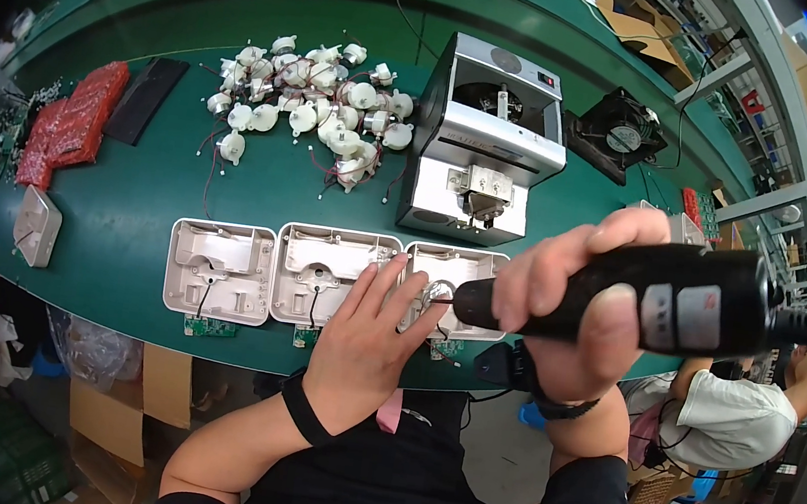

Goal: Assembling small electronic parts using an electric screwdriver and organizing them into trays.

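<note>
My right hand [577, 359] is wrapped around a black electric screwdriver [668, 269]. Its bit points left, into the right one of three off-white plastic housings [473, 262]. A round silvery part [438, 295] sits in that housing, by the bit's tip. My left hand [361, 337] lies with fingers stretched over the edge between the middle housing [294, 284] and the right one, holding nothing visible. The left housing [178, 297] stands beside them, untouched. A small green circuit board [210, 327] hangs by a black wire at its near edge; the other two housings have similar boards.
Behind the housings stands a grey screw feeder [526, 156], with a black fan [622, 133] to its right. Several white geared motors [304, 117] with wires are piled left of it. Farther left lie red bubble-wrap packs [76, 126], a black tray [146, 100] and another housing [37, 229].
</note>
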Tool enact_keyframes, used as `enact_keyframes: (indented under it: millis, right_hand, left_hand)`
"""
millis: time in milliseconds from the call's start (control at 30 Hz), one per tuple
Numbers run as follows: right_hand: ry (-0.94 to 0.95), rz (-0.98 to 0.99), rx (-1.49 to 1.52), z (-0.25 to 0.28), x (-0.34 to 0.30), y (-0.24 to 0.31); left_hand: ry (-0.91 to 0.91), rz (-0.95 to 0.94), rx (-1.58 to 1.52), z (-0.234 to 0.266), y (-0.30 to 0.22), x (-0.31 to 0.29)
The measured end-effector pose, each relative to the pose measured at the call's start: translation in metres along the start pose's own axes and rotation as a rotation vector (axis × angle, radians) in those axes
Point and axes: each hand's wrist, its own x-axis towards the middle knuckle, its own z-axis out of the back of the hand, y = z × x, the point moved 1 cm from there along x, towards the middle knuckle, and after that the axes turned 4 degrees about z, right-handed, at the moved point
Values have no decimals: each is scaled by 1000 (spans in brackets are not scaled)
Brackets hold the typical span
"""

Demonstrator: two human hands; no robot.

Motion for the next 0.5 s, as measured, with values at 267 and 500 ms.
enact_keyframes:
  millis: [267, 500]
  right_hand:
    - [122, -64, -68, -5, -14, -24]
    - [152, -112, -105, 0, -18, -41]
  left_hand:
    - [-7, 17, -76, 0, 1, -1]
    - [-6, 17, -65, 0, 2, 0]
